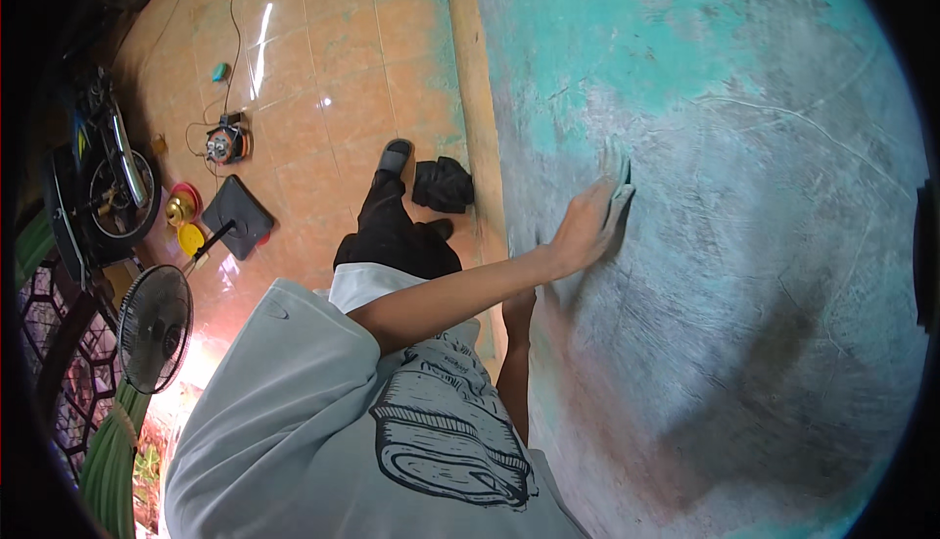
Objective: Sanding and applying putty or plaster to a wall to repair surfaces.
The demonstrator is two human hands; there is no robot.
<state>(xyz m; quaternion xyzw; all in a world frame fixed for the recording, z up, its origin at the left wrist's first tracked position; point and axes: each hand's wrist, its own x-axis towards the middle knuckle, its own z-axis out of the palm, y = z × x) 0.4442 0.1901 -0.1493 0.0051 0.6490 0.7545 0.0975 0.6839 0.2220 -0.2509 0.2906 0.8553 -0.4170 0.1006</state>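
Observation:
My left hand [587,224] reaches across my body and presses against the wall [705,245], its fingers stretched upward along the surface. A thin greenish-grey piece [624,171] shows between its thumb and fingers; I cannot make out what it is. The fingertips look dusty and slightly blurred. My right hand [519,306] is lower, close to the wall's near edge, with its fingers hidden behind my left forearm. The wall has patchy turquoise paint at the top and scuffed grey below, with scratches and a long crack-like line.
Orange tiles [333,59] cover the floor, dusted green along the wall. A crumpled black thing [443,185] lies beside my feet. At left are a standing fan [155,328] with a square base [238,216], a corded machine [227,142], a yellow dish [191,238] and a motorbike [113,177].

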